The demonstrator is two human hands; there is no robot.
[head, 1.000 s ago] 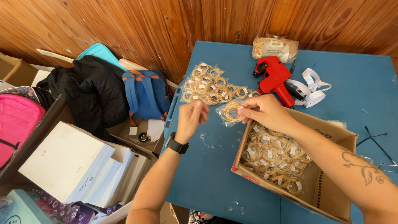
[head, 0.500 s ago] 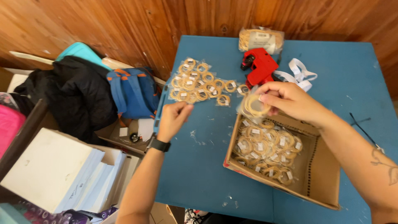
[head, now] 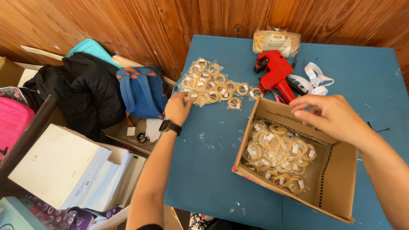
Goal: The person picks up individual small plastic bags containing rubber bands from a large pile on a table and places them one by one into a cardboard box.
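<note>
My left hand [head: 178, 108], with a black watch [head: 169, 126] on the wrist, reaches to the near left edge of a spread of small clear packets of rubber bands [head: 215, 83] on the blue table [head: 208, 170]; its fingertips touch the nearest packet. My right hand [head: 332, 116] hovers over the far rim of an open cardboard box [head: 336, 170], fingers loosely curled and holding nothing. Inside the box lie several labelled packets of rubber bands [head: 277, 153].
A red price-label gun [head: 275, 72], a white label strip [head: 317, 79] and a large bag of rubber bands [head: 275, 41] lie at the table's far side. Left of the table are a blue backpack [head: 142, 91], a black jacket [head: 85, 93], stacked white boxes [head: 64, 166] and a pink bag [head: 15, 123].
My right hand carried a packet over the box and now holds none. My left hand moved from mid-table up to the edge of the packet spread.
</note>
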